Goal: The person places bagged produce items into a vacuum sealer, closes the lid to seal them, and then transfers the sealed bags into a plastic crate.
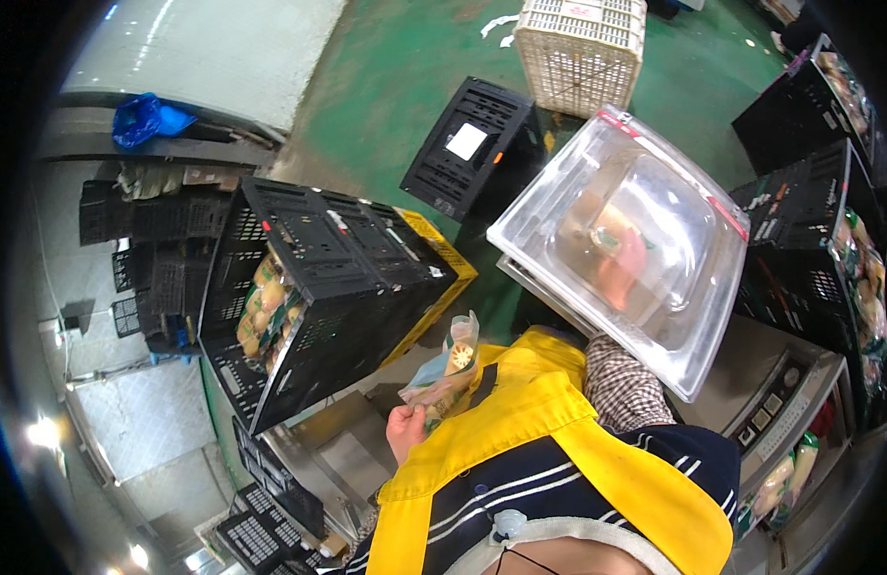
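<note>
My left hand is closed on the lower edge of a clear plastic bag in front of my apron. The bag has coloured print and pale root vegetable inside; a cut end with holes, like lotus root, shows near its top. My right forearm, in a checked sleeve, reaches under a clear domed lid. Through the lid, my right hand shows with its fingers at a second bag of pale vegetable with green print. Glare on the lid blurs these fingers, which look closed on the bag.
At left, a tilted black crate holds bagged pale vegetables. Another black crate and a white basket stand on the green floor ahead. Stacked black crates are at right, by a steel machine's control panel.
</note>
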